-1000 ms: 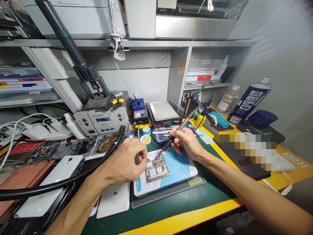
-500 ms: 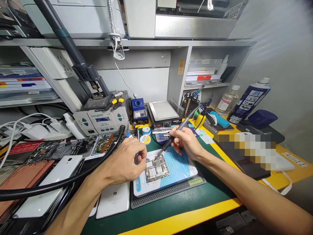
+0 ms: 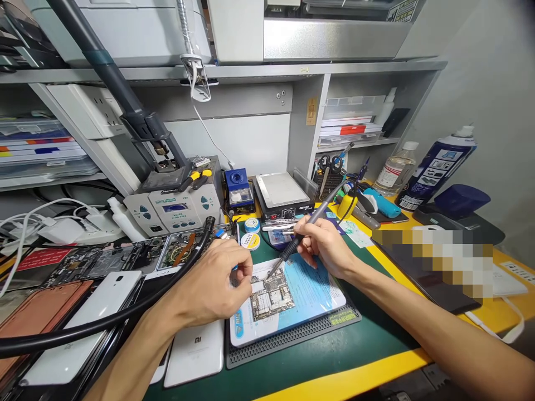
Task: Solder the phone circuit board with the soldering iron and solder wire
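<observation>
My right hand (image 3: 326,245) is closed round a soldering iron (image 3: 320,214), held like a pen. Its tip points down onto the upper part of a phone circuit board (image 3: 273,298). That board lies on a white and blue printed pad (image 3: 321,301), which sits on a dark grey textured mat. At the board's left edge my left hand (image 3: 217,278) has its fingers pinched together. A bit of blue shows by those fingers, but what they hold is hidden.
A black hose (image 3: 125,320) crosses at left over phones and loose boards. White Xiaomi phone (image 3: 196,356) lies below my left hand. Behind stand the hot-air station (image 3: 175,206), a blue soldering stand (image 3: 238,189) and a flat heating unit (image 3: 282,192). Bottles stand at right.
The view has shifted slightly, so the pad and board appear a little lower and further right. Both hands keep nearly the same pose, with the iron's tip still at the board's upper part.
</observation>
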Motion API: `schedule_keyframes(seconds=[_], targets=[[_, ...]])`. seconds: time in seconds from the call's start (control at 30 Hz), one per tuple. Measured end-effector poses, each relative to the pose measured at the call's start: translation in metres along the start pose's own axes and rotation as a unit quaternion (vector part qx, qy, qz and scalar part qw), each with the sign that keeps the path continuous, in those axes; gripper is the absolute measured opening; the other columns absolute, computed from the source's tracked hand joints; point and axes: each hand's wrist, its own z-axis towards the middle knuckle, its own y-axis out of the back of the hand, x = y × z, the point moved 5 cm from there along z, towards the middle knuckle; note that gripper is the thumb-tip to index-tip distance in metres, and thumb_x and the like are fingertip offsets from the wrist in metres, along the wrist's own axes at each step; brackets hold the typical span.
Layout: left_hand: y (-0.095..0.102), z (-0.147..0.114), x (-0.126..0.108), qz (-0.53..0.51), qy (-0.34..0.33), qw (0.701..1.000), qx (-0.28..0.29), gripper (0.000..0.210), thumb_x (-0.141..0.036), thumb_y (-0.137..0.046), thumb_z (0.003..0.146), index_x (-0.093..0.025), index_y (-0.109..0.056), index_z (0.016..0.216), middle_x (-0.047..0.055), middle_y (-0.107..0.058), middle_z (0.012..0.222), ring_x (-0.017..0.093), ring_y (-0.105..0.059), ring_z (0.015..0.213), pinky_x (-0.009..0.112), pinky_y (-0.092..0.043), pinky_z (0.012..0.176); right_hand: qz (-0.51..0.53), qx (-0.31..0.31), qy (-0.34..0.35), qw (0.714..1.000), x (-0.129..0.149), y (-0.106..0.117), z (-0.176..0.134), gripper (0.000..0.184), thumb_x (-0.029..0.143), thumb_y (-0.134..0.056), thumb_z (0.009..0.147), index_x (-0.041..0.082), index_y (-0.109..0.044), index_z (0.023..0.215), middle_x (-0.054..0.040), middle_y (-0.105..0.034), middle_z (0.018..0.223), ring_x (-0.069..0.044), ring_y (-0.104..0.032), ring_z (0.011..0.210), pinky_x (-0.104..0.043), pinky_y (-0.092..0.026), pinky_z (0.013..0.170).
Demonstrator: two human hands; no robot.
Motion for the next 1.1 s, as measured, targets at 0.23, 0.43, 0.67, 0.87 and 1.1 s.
schedule_keyframes(seconds=[0.23,0.43,0.67,0.87,1.1], targets=[[0.0002,-0.0013,-0.0022,-0.014,0.010,1.000,-0.002,0.007,-0.016,-0.052,0.081,-0.021,-0.050,0.076,-0.002,-0.056,0.080,0.017,-0.050,0.083,0.036,-0.041,0.081,0.021,0.004,0.007,1.000,0.0061,-0.0016,-0.0024,0.025,0.028,-0.061,0.096,0.020,-0.053,0.073,0.0070,-0.060,0.049,-0.007,-0.047,0.029,-0.015,-0.030,0.027],[-0.0022,-0.0043,-0.0010,-0.015,0.017,1.000,0.001,0.009,-0.014,-0.050,0.082,-0.022,-0.049,0.078,-0.002,-0.055,0.082,0.018,-0.049,0.088,0.035,-0.040,0.080,0.027,0.003,0.001,1.000,0.0069,-0.0014,-0.0030,0.019,0.028,-0.063,0.087,0.021,-0.053,0.071,0.0045,-0.061,0.046,-0.008,-0.049,0.028,-0.014,-0.032,0.028],[-0.0025,-0.0040,-0.0009,-0.010,0.015,1.000,-0.007,0.009,-0.014,-0.052,0.083,-0.022,-0.050,0.079,-0.001,-0.056,0.084,0.018,-0.048,0.089,0.035,-0.041,0.079,0.022,-0.003,-0.005,1.000,0.0076,-0.0012,-0.0045,0.018,0.029,-0.065,0.088,0.021,-0.056,0.074,0.0045,-0.062,0.049,-0.008,-0.051,0.031,-0.014,-0.035,0.029],[-0.0005,-0.0025,-0.0053,-0.004,0.000,1.000,-0.026,0.010,-0.014,-0.050,0.082,-0.021,-0.048,0.075,0.000,-0.055,0.080,0.019,-0.049,0.085,0.035,-0.042,0.073,0.017,-0.006,-0.005,1.000,0.0071,-0.0006,-0.0056,0.019,0.030,-0.065,0.090,0.021,-0.058,0.074,0.0045,-0.062,0.051,-0.008,-0.050,0.032,-0.014,-0.036,0.030],[-0.0006,-0.0062,-0.0040,0.005,-0.002,0.999,-0.037,0.010,-0.014,-0.051,0.084,-0.022,-0.049,0.077,-0.001,-0.056,0.082,0.019,-0.051,0.087,0.035,-0.044,0.075,0.014,-0.001,-0.004,1.000,0.0071,-0.0008,-0.0049,0.020,0.030,-0.065,0.091,0.021,-0.058,0.075,0.0042,-0.062,0.051,-0.008,-0.051,0.032,-0.015,-0.035,0.031]])
